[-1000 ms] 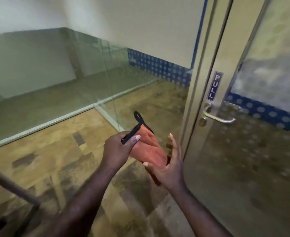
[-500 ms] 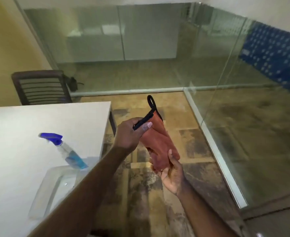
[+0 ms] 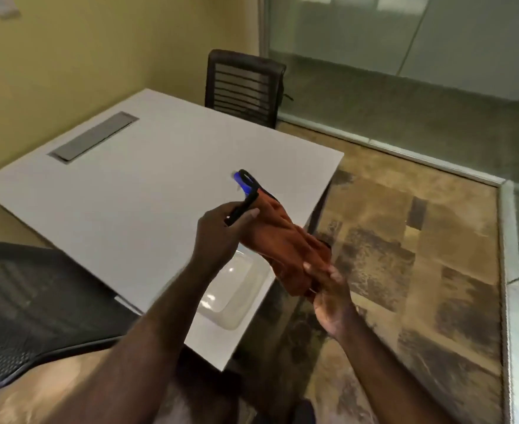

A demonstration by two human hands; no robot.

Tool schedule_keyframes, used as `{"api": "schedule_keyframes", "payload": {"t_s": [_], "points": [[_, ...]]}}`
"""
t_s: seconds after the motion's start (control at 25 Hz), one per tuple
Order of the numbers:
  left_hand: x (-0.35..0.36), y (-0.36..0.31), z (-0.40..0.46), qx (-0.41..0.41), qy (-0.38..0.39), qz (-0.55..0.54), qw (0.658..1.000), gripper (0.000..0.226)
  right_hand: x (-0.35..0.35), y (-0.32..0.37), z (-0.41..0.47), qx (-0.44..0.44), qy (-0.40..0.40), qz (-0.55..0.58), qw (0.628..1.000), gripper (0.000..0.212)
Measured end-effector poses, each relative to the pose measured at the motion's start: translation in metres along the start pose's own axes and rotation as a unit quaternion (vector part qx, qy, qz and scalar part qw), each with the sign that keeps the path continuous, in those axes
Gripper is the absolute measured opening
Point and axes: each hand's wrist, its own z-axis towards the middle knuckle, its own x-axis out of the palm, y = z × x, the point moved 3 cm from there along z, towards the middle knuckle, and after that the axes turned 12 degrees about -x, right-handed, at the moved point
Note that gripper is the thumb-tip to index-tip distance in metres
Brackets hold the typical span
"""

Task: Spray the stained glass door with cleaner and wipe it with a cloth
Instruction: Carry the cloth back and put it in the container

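Cloth [image 3: 282, 240]: orange, bunched lengthwise with a black edging and a black loop at its far end; held in the air between both hands, above the near right corner of the table — not touching the tabletop.
Left hand [image 3: 218, 234]: grips the far, upper end of the cloth; thumb pinches the black edging against the curled fingers.
Right hand [image 3: 328, 289]: palm up under the near, lower end of the cloth; fingers curled round it, thumb laid on top.
Spray bottle [image 3: 240, 181]: only a blue trigger head shows, just behind the cloth's black loop; stands on the table, body hidden by cloth and hand.
Table [image 3: 148, 191]: white top with a grey cable flap [image 3: 94, 136] near the far left edge.
Tray [image 3: 233, 289]: clear plastic, lying at the near edge of the table, partly behind the left forearm.
Chairs: a black slatted chair [image 3: 246, 87] at the far side, a black mesh chair [image 3: 22, 307] at lower left.
Glass partition [image 3: 405, 56]: along the far and right sides of the room — frosted above, floor reflected below.
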Motion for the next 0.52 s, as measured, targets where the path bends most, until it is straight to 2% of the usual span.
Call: {"api": "schedule_keyframes", "payload": {"t_s": [0.24,0.36,0.52], "points": [[-0.048,0.066,0.005,-0.087,-0.121,0.017,0.989,0.025,0.049,-0.039,0.023,0.053,0.026,-0.165,0.985,0.071],[-0.057,0.09,0.004,-0.12,-0.158,0.028,0.98,0.023,0.066,-0.048,0.028,0.073,0.035,-0.286,0.955,0.087],[-0.065,0.117,0.003,-0.151,-0.202,0.042,0.967,0.022,0.086,-0.058,0.031,0.115,0.076,-0.374,0.917,0.106]]}}
